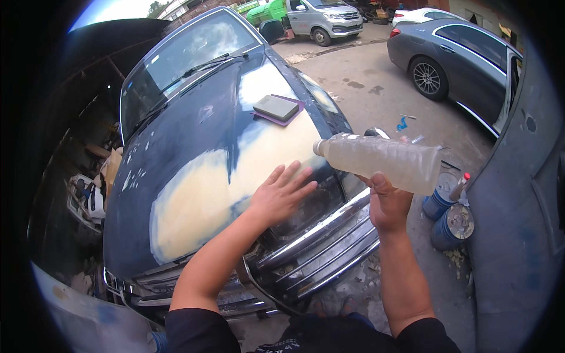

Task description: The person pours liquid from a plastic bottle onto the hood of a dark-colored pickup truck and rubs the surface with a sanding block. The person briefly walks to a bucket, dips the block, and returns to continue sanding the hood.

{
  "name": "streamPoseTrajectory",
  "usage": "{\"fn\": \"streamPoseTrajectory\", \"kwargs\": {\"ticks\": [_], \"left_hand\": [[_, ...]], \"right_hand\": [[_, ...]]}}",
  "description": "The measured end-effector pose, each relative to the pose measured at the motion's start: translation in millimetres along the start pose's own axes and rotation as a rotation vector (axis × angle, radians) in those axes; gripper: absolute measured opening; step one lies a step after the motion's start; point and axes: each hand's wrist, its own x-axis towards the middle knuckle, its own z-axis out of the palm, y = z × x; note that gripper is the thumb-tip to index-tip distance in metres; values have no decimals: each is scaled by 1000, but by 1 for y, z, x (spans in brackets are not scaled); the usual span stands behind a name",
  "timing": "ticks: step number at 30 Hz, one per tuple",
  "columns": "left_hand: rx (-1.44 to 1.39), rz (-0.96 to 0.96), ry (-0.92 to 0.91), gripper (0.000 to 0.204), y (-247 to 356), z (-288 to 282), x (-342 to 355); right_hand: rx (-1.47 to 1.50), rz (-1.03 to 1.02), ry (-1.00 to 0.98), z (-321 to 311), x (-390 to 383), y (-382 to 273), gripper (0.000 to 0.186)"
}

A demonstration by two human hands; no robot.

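Note:
The dark blue car hood [135,206] in front of me carries broad cream and white patches of filler [188,206]. My left hand [279,191] rests with fingers spread on or just over the cream patch near the hood's front edge. My right hand [385,203] grips a translucent plastic bottle [382,159] from below, tilted almost horizontal with its neck to the left, near the front corner of the hood. A grey rectangular block [275,107] lies on a purple sheet [294,121] farther up the hood, below the windshield.
A chrome bumper guard [312,235] is below me. Blue drums [452,226] stand on the right beside a grey panel [506,223]. A grey sedan [447,76] and a silver van [329,20] are beyond. Clutter [88,194] is at left; small items lie on the ground.

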Motion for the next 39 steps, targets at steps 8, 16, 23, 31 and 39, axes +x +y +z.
{"fn": "streamPoseTrajectory", "kwargs": {"ticks": [8,16,23,31,39], "left_hand": [[-33,-138,-71,72,-20,1,-90],[-24,-189,-45,75,-43,14,-206],[60,-280,-56,73,-46,16,-261],[-120,-181,52,79,-45,13,-160],[-56,-36,14,83,-38,15,-125]], "right_hand": [[111,74,-51,7,-9,-8,94],[129,124,-122,24,-18,-1,94],[60,144,-215,47,-30,0,103],[128,146,-221,92,-52,10,99],[43,76,-186,140,-95,25,87]]}}
